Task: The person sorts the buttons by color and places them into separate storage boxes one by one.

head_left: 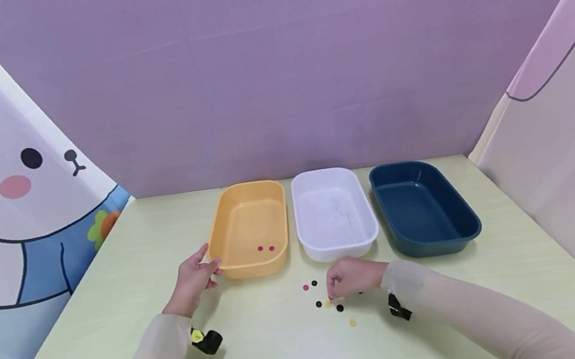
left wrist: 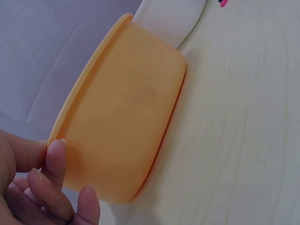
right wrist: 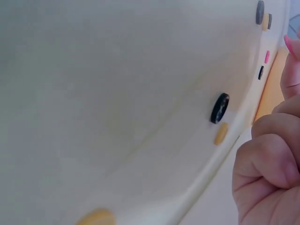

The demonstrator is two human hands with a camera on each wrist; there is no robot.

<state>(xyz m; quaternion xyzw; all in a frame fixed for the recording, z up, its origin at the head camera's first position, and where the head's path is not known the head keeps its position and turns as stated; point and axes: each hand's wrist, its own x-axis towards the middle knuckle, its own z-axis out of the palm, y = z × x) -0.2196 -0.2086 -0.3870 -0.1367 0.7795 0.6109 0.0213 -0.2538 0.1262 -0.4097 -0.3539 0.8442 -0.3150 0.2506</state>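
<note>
My left hand (head_left: 190, 282) holds the near left corner of an orange tray (head_left: 250, 224), thumb and finger at its rim in the left wrist view. Two pink buttons lie inside that tray. In front of the white tray (head_left: 332, 207), my right hand (head_left: 353, 275) is low over the table with its fingers curled. The right wrist view shows a pink button (right wrist: 288, 44) pinched at its fingertips. Around it on the table lie several black buttons (head_left: 339, 308), a loose pink button (head_left: 305, 287) and yellow buttons (head_left: 352, 322).
A dark blue tray (head_left: 422, 210) stands to the right of the white one, so three trays form a row along the back of the pale table (head_left: 266, 352). Behind them rises a purple cloth wall (head_left: 296, 81), with printed cloth on both sides.
</note>
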